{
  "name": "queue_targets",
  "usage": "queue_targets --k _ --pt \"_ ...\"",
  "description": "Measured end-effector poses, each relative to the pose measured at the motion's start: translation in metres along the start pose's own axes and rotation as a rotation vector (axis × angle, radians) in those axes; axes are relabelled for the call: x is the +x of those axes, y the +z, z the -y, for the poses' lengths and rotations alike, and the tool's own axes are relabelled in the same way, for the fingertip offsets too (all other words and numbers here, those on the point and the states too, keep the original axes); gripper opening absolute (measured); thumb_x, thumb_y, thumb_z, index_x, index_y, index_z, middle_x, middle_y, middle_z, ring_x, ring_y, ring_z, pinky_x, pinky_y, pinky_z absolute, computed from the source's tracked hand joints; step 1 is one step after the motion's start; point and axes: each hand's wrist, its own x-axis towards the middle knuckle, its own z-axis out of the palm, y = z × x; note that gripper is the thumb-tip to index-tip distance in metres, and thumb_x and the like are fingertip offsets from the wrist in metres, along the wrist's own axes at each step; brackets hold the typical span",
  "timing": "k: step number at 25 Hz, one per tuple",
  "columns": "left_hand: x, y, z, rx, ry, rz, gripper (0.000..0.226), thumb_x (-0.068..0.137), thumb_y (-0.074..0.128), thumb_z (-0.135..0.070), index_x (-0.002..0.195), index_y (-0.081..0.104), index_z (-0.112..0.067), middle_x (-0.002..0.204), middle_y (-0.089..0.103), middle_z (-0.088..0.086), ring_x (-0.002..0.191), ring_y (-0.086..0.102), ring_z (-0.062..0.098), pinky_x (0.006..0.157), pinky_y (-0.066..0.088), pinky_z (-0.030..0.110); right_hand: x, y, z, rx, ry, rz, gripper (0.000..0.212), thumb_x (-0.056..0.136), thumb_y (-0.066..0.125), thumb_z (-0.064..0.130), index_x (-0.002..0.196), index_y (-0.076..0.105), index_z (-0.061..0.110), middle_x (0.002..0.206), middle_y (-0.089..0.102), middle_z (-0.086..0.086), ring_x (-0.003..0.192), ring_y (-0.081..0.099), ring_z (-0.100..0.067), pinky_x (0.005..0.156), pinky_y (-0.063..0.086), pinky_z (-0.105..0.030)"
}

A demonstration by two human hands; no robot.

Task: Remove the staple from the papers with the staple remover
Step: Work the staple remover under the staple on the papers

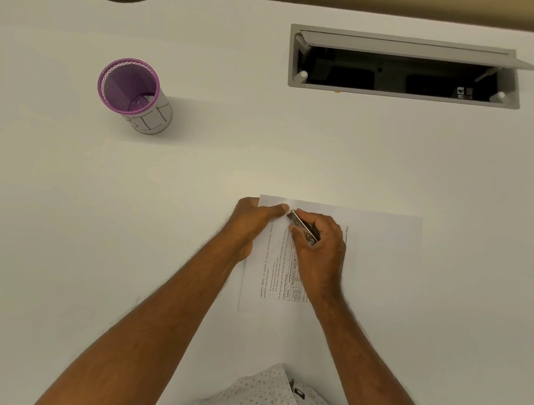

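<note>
Okay, papers [372, 252] lie flat on the white desk [191, 191], near edge, printed side up. My left hand [248, 225] presses flat on the far left corner, thumb stretched toward the tool, not gripping anything. My right hand [319, 248] is clenched round the staple remover [303, 228], its metal nose aimed at that corner just beside my left thumb. Staple itself is too small to see; I judge it sits right there. Paper is thin, light and tears easily, so I'd keep it pinned close to the staple. Remover looks hard and smooth, best squeezed by its sides. Purple mesh cup [129, 91] stands well apart, far left.
</note>
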Motion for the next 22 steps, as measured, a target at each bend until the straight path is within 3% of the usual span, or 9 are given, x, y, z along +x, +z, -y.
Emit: queue_targets --k 2,6,9,11,13,15,17,20,22 --pt "-0.001 0.0 0.0 0.027 0.01 0.005 0.013 0.091 0.078 -0.029 0.094 0.073 -0.017 0.08 0.077 0.001 0.061 0.074 0.014 0.047 0.055 0.021 0.001 -0.001 0.0 0.031 0.021 0.0 0.026 0.093 0.075 0.016 0.119 0.074 0.02 0.111 0.072 0.009 0.105 0.068 -0.012 0.089 0.057 -0.027" --pt "-0.001 -0.001 0.0 0.01 0.008 0.008 0.01 0.089 0.079 -0.024 0.091 0.074 -0.016 0.077 0.079 -0.001 0.062 0.076 0.012 0.048 0.056 0.021 0.007 -0.006 0.005 0.15 0.126 -0.044 0.023 0.096 0.072 0.03 0.118 0.075 0.023 0.107 0.076 0.014 0.098 0.071 -0.001 0.08 0.054 -0.012" --pt "-0.001 -0.002 0.001 0.01 0.008 0.023 0.01 0.09 0.079 -0.025 0.09 0.074 -0.017 0.072 0.08 -0.003 0.064 0.078 0.015 0.049 0.057 0.023 0.011 -0.012 0.01 0.146 0.135 -0.026 0.016 0.099 0.067 0.035 0.115 0.069 0.032 0.106 0.074 0.016 0.097 0.07 -0.003 0.08 0.055 -0.017" --pt "-0.003 -0.003 0.001 0.021 0.03 0.058 0.009 0.09 0.078 -0.026 0.092 0.075 -0.017 0.078 0.082 -0.002 0.071 0.079 0.018 0.054 0.06 0.025 0.012 -0.018 0.015 0.064 0.066 0.002 0.015 0.103 0.059 0.036 0.118 0.06 0.038 0.113 0.069 0.015 0.102 0.067 -0.005 0.084 0.056 -0.023" --pt "-0.008 -0.005 -0.001 0.057 0.071 0.125 0.013 0.091 0.077 -0.028 0.096 0.076 -0.016 0.087 0.083 0.002 0.079 0.08 0.023 0.061 0.062 0.029 0.015 -0.029 0.02 -0.032 -0.041 0.023 0.017 0.104 0.056 0.034 0.121 0.054 0.036 0.117 0.063 0.015 0.105 0.062 0.002 0.085 0.05 -0.015" --pt "-0.012 -0.009 -0.006 0.135 0.124 0.202 0.02 0.093 0.075 -0.033 0.1 0.076 -0.014 0.092 0.083 0.006 0.082 0.08 0.027 0.066 0.064 0.032 0.023 -0.043 0.025 -0.177 -0.138 0.044 0.026 0.1 0.063 0.03 0.125 0.056 0.032 0.116 0.057 0.015 0.099 0.059 0.002 0.078 0.047 -0.011" --pt "-0.02 -0.009 -0.014 0.213 0.194 0.253 0.027 0.094 0.073 -0.035 0.104 0.076 -0.011 0.096 0.082 0.008 0.084 0.079 0.028 0.071 0.064 0.033 0.03 -0.06 0.032 -0.346 -0.209 0.069 0.034 0.094 0.072 0.029 0.127 0.062 0.029 0.112 0.054 0.013 0.092 0.059 -0.005 0.075 0.05 -0.021" --pt "-0.03 -0.006 -0.034 0.309 0.294 0.275 0.024 0.095 0.072 -0.035 0.104 0.076 -0.013 0.096 0.082 0.003 0.081 0.079 0.021 0.067 0.059 0.027 0.041 -0.083 0.051 -0.469 -0.28 0.176 0.027 0.091 0.076 0.032 0.116 0.068 0.027 0.103 0.052 0.013 0.087 0.058 -0.011 0.076 0.048 -0.028" --pt "-0.038 -0.005 -0.049 0.384 0.371 0.323 0.026 0.095 0.073 -0.033 0.104 0.078 -0.01 0.098 0.081 0.006 0.083 0.078 0.022 0.07 0.057 0.03 0.04 -0.096 0.064 -0.516 -0.312 0.247 0.014 0.091 0.075 0.035 0.103 0.071 0.029 0.097 0.054 0.014 0.082 0.057 -0.01 0.07 0.043 -0.028"
